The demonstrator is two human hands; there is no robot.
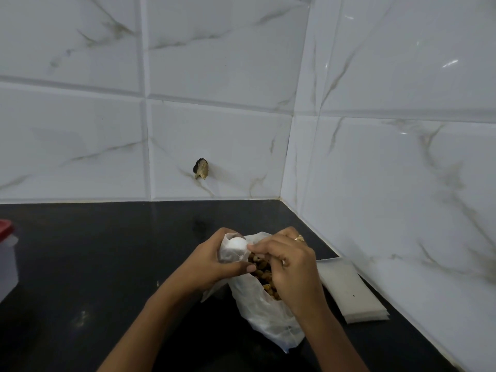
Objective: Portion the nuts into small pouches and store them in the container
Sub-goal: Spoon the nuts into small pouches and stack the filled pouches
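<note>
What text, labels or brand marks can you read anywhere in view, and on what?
None can be read.
Plastic bag of nuts: no print visible.
Stack of pouches: blank.
Container with red lid, cut off at the left edge: no label visible.
Wall tiles: veining only.

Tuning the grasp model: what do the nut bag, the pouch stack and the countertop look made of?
Nut bag: thin translucent white plastic film, by its crinkles and the nuts showing at the open mouth. Pouch stack: flat clear or frosted plastic sheets, probably; the edges show layers. Countertop: dark polished stone, likely granite, since it faintly reflects the wall; could be laminate.
</note>
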